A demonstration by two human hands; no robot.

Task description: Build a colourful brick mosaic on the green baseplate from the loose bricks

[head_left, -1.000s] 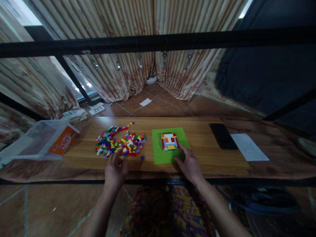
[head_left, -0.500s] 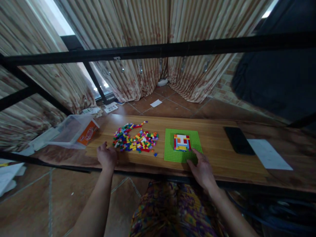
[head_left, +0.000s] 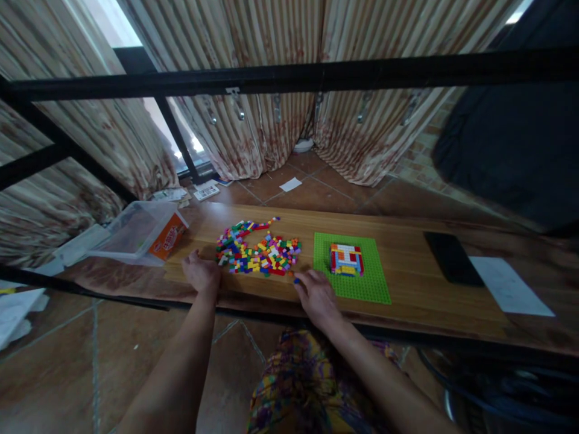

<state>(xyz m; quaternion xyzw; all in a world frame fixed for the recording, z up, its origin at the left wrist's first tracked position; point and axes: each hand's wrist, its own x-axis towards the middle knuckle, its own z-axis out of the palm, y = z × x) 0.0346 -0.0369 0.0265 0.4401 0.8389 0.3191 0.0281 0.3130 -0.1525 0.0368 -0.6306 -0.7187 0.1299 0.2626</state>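
Note:
Loose toy building bricks (head_left: 257, 250) in many colours lie in a heap on the wooden table. At the heap's near right corner, a small blue brick (head_left: 296, 281) shows between the thumb and forefinger of my right hand (head_left: 318, 298), which are closed on it at the tabletop. My left hand (head_left: 202, 274) rests on the table just left of the heap, fingers loosely bent and apart, with nothing seen in it. To the right lies a green baseplate (head_left: 375, 286) bearing a square build (head_left: 347, 260) of white, red, orange, blue and yellow bricks.
A clear plastic box (head_left: 136, 232) with an orange label sits at the table's left end. Toward the right lie a black flat object (head_left: 452, 259) and a white paper sheet (head_left: 511, 284). A black metal rail (head_left: 289, 78) crosses beyond the table, before striped curtains (head_left: 253, 138).
My right hand has moved left from the baseplate's edge to the blue brick by the heap. My left hand stays beside the heap. The whole view has shifted slightly.

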